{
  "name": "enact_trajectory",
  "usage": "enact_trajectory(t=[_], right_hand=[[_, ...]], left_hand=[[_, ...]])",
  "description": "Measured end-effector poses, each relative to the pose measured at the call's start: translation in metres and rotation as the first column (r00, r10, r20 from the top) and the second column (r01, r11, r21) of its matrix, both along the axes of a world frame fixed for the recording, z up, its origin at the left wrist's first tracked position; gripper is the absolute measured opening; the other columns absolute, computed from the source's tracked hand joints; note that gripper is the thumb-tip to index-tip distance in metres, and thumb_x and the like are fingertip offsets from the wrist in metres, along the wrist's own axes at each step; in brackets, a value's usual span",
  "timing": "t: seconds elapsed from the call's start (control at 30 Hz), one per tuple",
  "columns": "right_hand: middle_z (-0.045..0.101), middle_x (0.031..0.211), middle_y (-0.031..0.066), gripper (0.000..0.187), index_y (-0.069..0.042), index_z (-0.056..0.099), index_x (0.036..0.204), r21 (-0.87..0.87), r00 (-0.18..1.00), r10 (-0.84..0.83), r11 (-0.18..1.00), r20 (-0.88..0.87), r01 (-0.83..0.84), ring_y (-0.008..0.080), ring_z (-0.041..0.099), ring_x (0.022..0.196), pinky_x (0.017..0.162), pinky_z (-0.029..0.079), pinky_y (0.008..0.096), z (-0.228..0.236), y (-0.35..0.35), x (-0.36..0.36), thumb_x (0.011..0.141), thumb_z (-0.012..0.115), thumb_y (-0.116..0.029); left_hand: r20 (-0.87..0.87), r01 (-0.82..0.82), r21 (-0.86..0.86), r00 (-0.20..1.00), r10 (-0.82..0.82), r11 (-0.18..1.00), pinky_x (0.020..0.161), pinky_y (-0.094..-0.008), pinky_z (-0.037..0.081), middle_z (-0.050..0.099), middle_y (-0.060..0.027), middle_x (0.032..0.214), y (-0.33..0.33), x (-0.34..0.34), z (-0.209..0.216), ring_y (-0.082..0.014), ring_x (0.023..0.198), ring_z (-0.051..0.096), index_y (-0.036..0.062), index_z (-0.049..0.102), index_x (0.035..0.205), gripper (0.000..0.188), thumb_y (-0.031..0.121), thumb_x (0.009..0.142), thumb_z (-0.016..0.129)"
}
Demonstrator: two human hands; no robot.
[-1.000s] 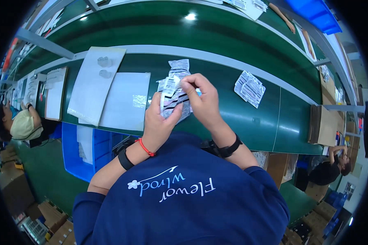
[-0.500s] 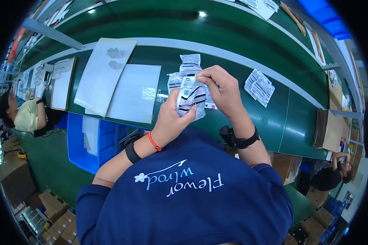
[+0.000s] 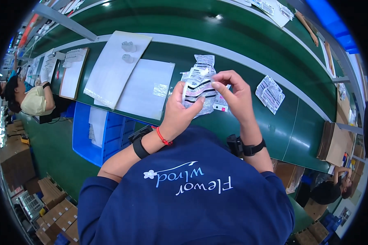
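Note:
My left hand [image 3: 181, 105] grips a printed clear plastic pouch [image 3: 198, 92] by its left side, thumb across the front. At the pouch's upper right edge, the thumb and forefinger of my right hand [image 3: 236, 94] are pinched together on the plastic. What lies inside the pouch is hard to make out. Just beyond it, more printed pouches [image 3: 205, 61] lie on the green table, partly covered by the held one. A white card with pink print [image 3: 221, 104] shows between the pouch and my right hand.
Further right lies a small pile of pouches [image 3: 270, 94]. White boards [image 3: 140, 87] lie to the left, one bearing small clear pieces [image 3: 129, 47]. A blue crate [image 3: 106, 139] stands below the table's edge. A co-worker [image 3: 32, 98] sits at far left; cardboard [image 3: 333, 141] stands at the right.
The whole view has shifted, so the table appears further right. The pouch now shows its printed front more fully, and my right hand's pinch remains at its upper edge.

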State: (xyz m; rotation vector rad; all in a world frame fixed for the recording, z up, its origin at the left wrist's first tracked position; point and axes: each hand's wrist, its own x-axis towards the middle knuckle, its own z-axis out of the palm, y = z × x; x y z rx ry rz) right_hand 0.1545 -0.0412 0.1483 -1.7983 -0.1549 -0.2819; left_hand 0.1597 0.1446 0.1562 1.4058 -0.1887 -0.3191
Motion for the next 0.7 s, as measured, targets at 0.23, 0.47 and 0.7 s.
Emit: enact_trajectory(t=[0.23,0.47,0.7], right_hand=[[0.063,0.087,0.0026,0.010,0.000,0.065,0.095,0.146,0.983,-0.172,0.973,-0.071,0.181,0.0096,0.057,0.079,0.074,0.047,0.0246,-0.001,0.007,0.000,0.088,0.065,-0.007],[0.065,0.086,0.0031,0.013,0.001,0.068,0.094,-0.141,0.985,0.105,0.982,-0.133,-0.124,0.0088,0.058,0.079,0.074,0.048,0.0255,0.031,-0.036,0.012,0.088,0.065,-0.010],[0.066,0.086,0.0031,0.022,0.000,0.070,0.102,0.169,0.861,0.261,0.964,-0.436,-0.207,0.0088,0.057,0.077,0.072,0.046,0.0234,0.014,-0.044,0.017,0.087,0.067,-0.015]], left_hand=[[0.047,0.099,0.164,0.993,-0.108,0.981,0.077,-0.0269,0.049,0.062,-0.0090,0.100,0.000,-0.002,0.001,-0.0092,0.090,0.059,0.0026,0.050,0.104,0.028,0.008,0.083,0.067],[-0.168,0.220,-0.014,0.961,-0.219,0.975,0.087,-0.0281,0.049,0.061,-0.0085,0.112,0.011,-0.006,-0.004,-0.0124,0.102,0.060,0.0011,0.049,0.118,0.037,0.009,0.086,0.067],[-0.420,0.285,-0.249,0.829,-0.369,0.925,0.095,-0.0298,0.048,0.058,-0.0091,0.123,0.021,-0.003,-0.006,-0.0157,0.111,0.058,0.0007,0.044,0.130,0.047,0.007,0.089,0.065]])
